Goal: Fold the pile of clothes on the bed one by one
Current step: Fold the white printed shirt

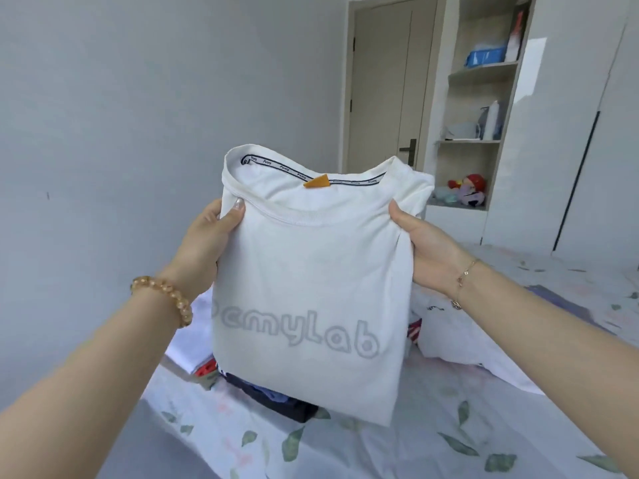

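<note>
White T-shirt (pixel 311 271) hangs folded, both side edges clamped by fingers (pixel 237 210), those behind seemingly curled

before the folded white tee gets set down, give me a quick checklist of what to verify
1. Left hand holds the white t-shirt at its left edge near the collar: ok.
2. Right hand holds the right edge at about the same height: ok.
3. Sleeves tucked in so the shirt hangs as a narrow panel: ok on the front, the back cannot be seen.
4. Shirt lifted free of the bed: ok, its lower edge hangs above the sheet.
5. Bare landing spot: ok, floral sheet shows near the camera.
6. Remaining pile of clothes out of the way: not ok, it lies right behind and under the shirt.
</note>
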Demonstrator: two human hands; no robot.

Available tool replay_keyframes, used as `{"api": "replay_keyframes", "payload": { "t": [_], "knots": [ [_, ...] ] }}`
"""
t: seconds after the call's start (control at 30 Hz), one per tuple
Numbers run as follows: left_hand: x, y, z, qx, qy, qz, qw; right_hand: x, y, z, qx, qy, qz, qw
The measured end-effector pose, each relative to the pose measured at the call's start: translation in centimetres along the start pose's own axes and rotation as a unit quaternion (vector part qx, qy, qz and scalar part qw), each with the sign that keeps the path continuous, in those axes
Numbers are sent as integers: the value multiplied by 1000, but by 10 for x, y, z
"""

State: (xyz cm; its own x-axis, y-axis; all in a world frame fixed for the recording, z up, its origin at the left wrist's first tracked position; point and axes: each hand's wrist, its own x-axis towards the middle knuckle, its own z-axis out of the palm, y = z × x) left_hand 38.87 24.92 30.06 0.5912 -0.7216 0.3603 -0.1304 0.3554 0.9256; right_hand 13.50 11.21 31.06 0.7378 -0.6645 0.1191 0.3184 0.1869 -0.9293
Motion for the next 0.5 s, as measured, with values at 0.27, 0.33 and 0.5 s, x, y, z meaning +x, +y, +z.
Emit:
{"api": "replay_keyframes", "payload": {
  "t": [0.27, 0.33, 0.5],
  "knots": [
    [66, -23, -118, 129, 95, 29, 987, 124, 84, 61, -26, -56, 19, 998],
    [84, -32, -143, 164, 93, 28, 982, 151, 112, 74, -8, -58, 31, 998],
    [134, -54, -200, 272, 83, 8, 959, 211, 185, 99, 49, -107, 69, 991]
  ]
}}
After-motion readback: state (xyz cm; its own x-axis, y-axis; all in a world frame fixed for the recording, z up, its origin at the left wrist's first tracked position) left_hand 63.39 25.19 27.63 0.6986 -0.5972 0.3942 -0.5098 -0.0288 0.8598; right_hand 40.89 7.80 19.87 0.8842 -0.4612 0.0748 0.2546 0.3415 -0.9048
